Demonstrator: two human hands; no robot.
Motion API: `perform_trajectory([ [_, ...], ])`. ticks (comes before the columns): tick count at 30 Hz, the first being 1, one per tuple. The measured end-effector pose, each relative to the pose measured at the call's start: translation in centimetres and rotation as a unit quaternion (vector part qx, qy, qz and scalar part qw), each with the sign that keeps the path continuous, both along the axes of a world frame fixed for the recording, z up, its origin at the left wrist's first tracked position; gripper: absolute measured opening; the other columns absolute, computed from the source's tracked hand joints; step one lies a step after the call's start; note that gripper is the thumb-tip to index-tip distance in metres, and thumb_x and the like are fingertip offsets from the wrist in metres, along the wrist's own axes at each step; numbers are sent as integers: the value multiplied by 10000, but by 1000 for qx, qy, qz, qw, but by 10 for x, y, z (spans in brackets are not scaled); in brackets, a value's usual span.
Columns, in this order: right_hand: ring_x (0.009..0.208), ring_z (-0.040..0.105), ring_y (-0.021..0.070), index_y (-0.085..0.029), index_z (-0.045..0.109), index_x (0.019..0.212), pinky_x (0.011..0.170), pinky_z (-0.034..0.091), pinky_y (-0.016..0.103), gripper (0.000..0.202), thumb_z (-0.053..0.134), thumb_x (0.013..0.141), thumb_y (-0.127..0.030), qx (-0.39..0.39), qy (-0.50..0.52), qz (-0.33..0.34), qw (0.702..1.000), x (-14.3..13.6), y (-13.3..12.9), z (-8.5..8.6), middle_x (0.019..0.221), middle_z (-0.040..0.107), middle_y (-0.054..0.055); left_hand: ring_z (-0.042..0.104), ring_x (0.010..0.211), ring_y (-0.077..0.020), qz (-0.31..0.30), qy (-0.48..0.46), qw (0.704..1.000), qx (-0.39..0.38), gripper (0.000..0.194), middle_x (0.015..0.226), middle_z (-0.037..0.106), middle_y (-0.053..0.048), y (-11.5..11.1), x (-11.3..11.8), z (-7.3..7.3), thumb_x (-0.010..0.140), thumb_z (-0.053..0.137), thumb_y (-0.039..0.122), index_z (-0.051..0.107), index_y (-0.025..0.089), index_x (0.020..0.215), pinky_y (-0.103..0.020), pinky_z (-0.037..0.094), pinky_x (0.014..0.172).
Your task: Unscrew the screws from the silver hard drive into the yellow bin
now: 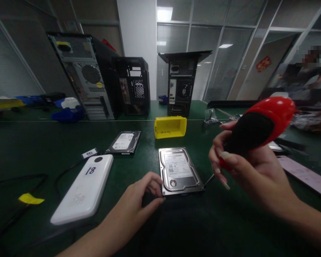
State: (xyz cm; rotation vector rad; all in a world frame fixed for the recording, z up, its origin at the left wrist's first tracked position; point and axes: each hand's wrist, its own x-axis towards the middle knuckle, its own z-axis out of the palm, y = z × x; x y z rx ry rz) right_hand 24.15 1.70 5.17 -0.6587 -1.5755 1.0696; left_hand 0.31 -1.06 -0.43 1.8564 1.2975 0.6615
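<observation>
A silver hard drive (178,167) with a white label lies flat on the green table in front of me. My left hand (147,194) grips its near left corner between thumb and curled fingers. Wrapped in my right hand (246,167) is a screwdriver (259,126) with a thick red and black handle. Its thin shaft slants down to the drive's near right corner, where the tip meets or nearly meets a screw spot; exact contact is too small to tell. A second hard drive (125,141) rests farther back on the left.
Behind the drive stands a yellow bin (170,127) with small bits inside. A white power bank (84,187) marked 18 and black cables lie left. Computer cases (88,75) line the back. A pink-white phone-like slab (306,175) sits right; a person (305,75) is beyond.
</observation>
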Motion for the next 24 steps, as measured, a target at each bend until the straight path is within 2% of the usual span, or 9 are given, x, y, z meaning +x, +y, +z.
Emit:
perform_trajectory([
  [10, 553, 539, 102, -337, 465, 1180, 379, 463, 196, 351, 593, 855, -300, 2, -2, -30, 1000, -3, -1, 4, 840, 507, -8, 594, 857, -160, -2, -8, 1000, 2, 205, 911, 633, 12, 0, -1, 0, 835, 566, 191, 516, 212, 1033, -271, 442, 759],
  [24, 607, 522, 107, -405, 470, 1246, 420, 456, 212, 421, 588, 858, -293, 17, 14, -42, 999, -4, 0, 2, 866, 472, -8, 592, 848, -154, 1, -13, 1000, -2, 208, 906, 629, 19, 0, 0, 1, 830, 577, 164, 511, 205, 1023, -269, 442, 756],
])
